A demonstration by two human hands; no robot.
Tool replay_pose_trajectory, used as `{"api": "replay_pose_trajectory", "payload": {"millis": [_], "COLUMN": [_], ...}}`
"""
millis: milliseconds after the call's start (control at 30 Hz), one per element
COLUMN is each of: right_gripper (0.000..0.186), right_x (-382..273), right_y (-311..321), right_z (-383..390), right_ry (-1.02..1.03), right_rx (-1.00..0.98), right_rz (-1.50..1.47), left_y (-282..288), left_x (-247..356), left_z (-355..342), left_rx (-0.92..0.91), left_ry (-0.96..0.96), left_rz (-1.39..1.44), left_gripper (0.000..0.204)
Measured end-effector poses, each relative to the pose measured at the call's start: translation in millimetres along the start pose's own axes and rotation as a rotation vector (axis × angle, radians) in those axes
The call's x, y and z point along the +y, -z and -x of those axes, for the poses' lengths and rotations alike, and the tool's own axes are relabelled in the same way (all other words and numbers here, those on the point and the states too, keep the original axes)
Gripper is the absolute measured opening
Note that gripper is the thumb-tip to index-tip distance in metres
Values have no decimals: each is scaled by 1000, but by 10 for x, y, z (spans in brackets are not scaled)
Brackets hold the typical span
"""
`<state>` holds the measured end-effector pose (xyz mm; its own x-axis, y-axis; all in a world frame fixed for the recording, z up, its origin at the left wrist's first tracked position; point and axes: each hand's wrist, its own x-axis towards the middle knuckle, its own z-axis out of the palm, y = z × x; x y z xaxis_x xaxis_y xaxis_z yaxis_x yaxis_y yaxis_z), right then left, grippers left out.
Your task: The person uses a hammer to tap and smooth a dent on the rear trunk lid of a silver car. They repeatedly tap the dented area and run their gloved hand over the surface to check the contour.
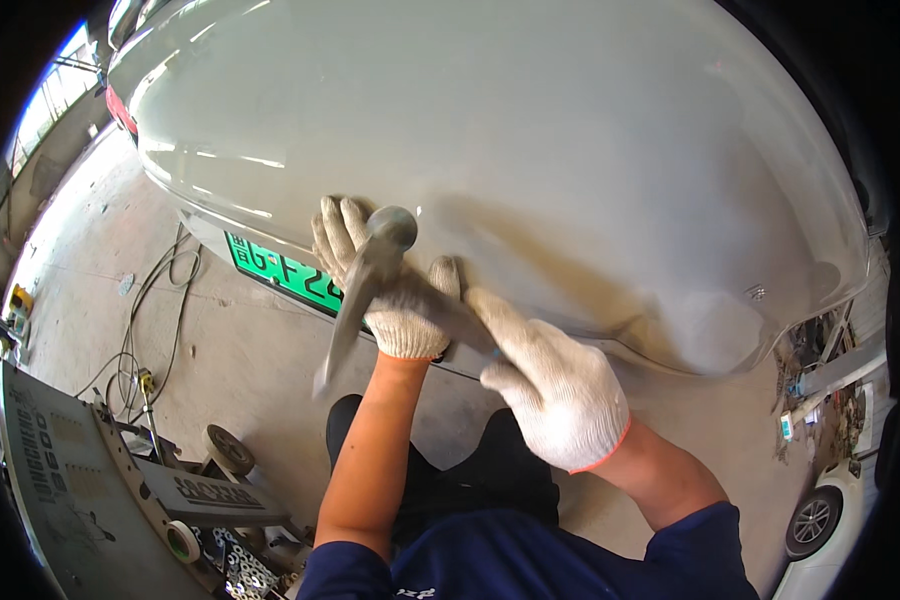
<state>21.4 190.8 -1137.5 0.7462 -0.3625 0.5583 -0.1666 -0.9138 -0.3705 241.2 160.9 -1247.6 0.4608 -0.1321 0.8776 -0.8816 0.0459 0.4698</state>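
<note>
Body hammer (pixel 375 266) is pinched by the right hand (pixel 562 385) over the left hand (pixel 398 318), whose fingers are spread, near the dented car panel (pixel 530 150); dent-beating seems in hand, and careful aim is called for.

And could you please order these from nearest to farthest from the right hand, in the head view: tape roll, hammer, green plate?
1. Hammer: in the right hand.
2. Green plate: to the hand's left.
3. Tape roll: far lower left.
</note>
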Motion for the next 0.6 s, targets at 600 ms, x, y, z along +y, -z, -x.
{"api": "replay_pose_trajectory", "payload": {"millis": [600], "right_gripper": [66], "right_x": [-35], "right_y": [128], "right_z": [-81], "right_ry": [-165], "right_rx": [-79], "right_rz": [-23], "left_y": [-10], "left_x": [-40], "left_z": [31], "left_rx": [-20], "left_ry": [-7], "left_rz": [47], "left_gripper": [103]}}
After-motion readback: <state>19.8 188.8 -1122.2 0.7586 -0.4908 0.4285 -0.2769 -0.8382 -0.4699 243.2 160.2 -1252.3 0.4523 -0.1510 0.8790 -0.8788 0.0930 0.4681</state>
